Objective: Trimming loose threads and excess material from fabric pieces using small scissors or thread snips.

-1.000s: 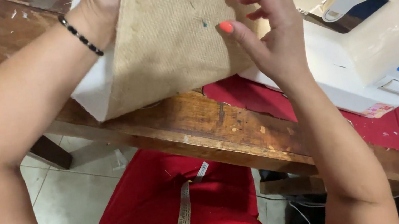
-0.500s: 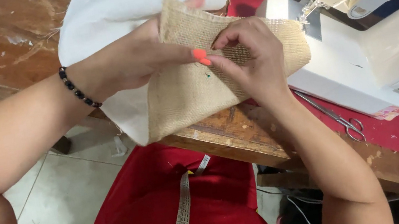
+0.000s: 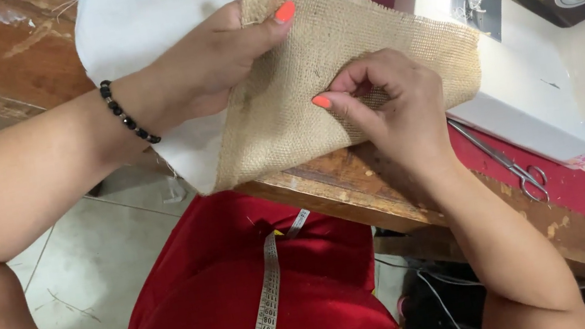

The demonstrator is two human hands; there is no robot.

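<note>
Burlap cloth (image 3: 362,59) lies over the wooden surface (image 3: 1,54) edge beside the sewing machine (image 3: 566,66), left hand (image 3: 214,63) pinching its upper edge, right hand (image 3: 393,105) fingers pinching its middle, long axis running toward the machine.

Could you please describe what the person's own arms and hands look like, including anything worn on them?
Both arms are bare, with no sleeves in view. The left hand has a bracelet of small black beads at the wrist. The nails on the left hand and the right hand are painted bright orange-coral. No rings or watch can be seen.
</note>
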